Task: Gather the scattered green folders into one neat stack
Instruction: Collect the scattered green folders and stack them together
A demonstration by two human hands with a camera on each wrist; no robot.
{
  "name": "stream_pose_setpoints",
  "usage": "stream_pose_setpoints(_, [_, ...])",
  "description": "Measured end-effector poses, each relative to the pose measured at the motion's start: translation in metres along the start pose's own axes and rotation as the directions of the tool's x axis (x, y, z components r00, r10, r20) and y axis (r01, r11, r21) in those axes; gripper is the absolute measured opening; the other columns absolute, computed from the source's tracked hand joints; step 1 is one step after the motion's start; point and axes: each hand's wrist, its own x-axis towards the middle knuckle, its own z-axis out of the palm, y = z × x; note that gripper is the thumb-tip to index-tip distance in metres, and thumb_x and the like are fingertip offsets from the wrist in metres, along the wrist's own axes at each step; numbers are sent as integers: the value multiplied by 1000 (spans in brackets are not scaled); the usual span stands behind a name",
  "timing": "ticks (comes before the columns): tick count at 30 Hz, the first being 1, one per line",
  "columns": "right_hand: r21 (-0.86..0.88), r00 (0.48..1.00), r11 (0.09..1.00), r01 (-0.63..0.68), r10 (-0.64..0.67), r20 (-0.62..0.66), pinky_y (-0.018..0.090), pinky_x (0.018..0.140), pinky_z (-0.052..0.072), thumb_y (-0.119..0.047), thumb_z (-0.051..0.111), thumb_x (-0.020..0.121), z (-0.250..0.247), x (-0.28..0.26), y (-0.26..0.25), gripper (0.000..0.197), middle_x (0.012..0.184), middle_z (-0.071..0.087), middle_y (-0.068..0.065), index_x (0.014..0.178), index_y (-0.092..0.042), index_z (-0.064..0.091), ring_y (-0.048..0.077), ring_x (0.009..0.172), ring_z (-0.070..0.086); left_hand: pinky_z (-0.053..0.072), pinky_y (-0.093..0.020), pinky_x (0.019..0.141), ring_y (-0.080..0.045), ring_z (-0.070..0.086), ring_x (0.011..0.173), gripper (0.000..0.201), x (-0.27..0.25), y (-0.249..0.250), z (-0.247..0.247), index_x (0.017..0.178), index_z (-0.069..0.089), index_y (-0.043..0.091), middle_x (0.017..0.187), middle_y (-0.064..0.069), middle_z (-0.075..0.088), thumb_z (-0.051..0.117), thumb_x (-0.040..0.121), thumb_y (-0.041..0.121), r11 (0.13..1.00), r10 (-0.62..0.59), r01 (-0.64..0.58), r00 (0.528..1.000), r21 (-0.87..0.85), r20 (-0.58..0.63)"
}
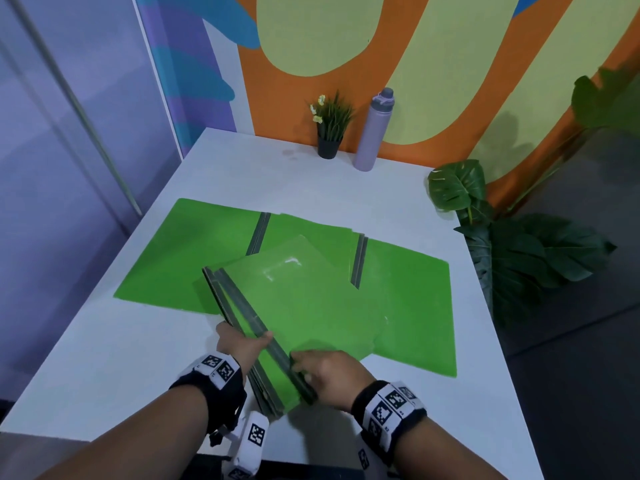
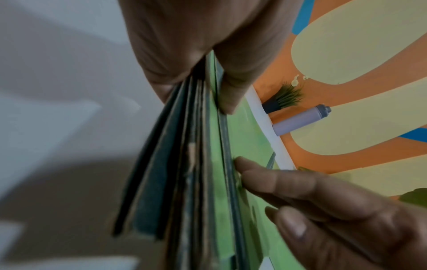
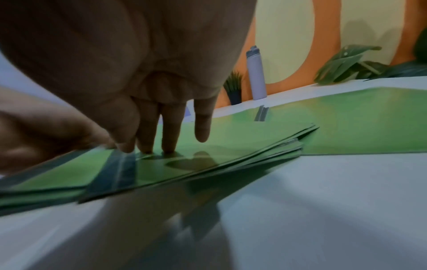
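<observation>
Our left hand (image 1: 239,345) grips the gathered stack (image 1: 311,299) by its diagonal spine, our right hand (image 1: 329,375) presses flat on it, and two open folders (image 1: 194,258) lie on the tabletop (image 1: 346,181) just beyond both hands

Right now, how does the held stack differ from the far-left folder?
The held stack is several folders, the far-left folder one. The stack is raised off the table at its near end, gripped by the left hand; the folder lies flat, unheld. Both are green with grey spines.
</observation>
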Motion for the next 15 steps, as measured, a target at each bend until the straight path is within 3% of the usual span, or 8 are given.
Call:
stream_pose_setpoints(2, [151, 988, 979, -141, 149, -46, 37, 102, 45, -7, 56, 88, -9, -1, 11, 46, 134, 56, -7, 125, -34, 54, 14, 116, 56, 44, -53, 102, -44, 46, 126, 81, 0, 2, -1, 137, 26, 2, 141, -28, 41, 78, 77, 16, 1000, 30, -30, 1000, 3, 7])
stream_pose_setpoints(4, [186, 941, 951, -248, 282, -188, 35, 109, 36, -15, 53, 92, -21, 0, 30, 43, 141, 49, -6, 132, -31, 49, 14, 125, 48, 40, -52, 105, -42, 40, 132, 81, 4, 5, -8, 142, 22, 6, 148, -24, 35, 75, 80, 10, 998, 54, -53, 996, -20, 70])
stream_pose_setpoints(7, [231, 813, 854, -467, 517, -269, 38, 115, 25, -23, 51, 94, -40, -2, 63, 53, 154, 29, 4, 143, -20, 35, 23, 138, 32, 30, -54, 113, -37, 27, 143, 91, 12, 6, -22, 151, 13, 16, 159, -14, 23, 71, 82, 6, 990, 134, -125, 972, -58, 194])
stream_pose_setpoints(9, [359, 739, 758, -544, 636, -223, 43, 114, 26, -26, 53, 93, -50, -7, 78, 60, 156, 23, 9, 146, -17, 27, 27, 139, 31, 29, -52, 114, -35, 30, 143, 84, 12, 8, -28, 149, 20, 20, 155, -10, 33, 68, 83, 0, 979, 200, -182, 939, -91, 279])
stream_pose_setpoints(11, [558, 700, 637, -532, 701, -133, 45, 113, 28, -31, 53, 93, -57, -14, 87, 67, 155, 25, 12, 149, -17, 18, 29, 137, 32, 29, -49, 115, -29, 36, 139, 79, 8, 12, -31, 147, 25, 23, 147, -4, 43, 65, 84, -1, 971, 237, -213, 903, -106, 358])
stream_pose_setpoints(13, [738, 684, 477, -478, 729, -27, 48, 112, 27, -39, 53, 92, -59, -22, 90, 73, 155, 23, 12, 150, -19, 12, 32, 139, 29, 20, -49, 119, -24, 27, 144, 81, 2, 19, -29, 152, 16, 25, 156, 1, 31, 63, 88, 11, 970, 241, -233, 869, -72, 432])
stream_pose_setpoints(15, [852, 657, 349, -390, 754, -8, 51, 113, 23, -37, 53, 92, -56, -28, 92, 72, 157, 19, 11, 150, -18, 13, 32, 141, 23, 14, -46, 122, -23, 15, 150, 73, -5, 29, -20, 154, 6, 23, 162, 1, 17, 51, 97, 24, 968, 231, -252, 847, -21, 479])
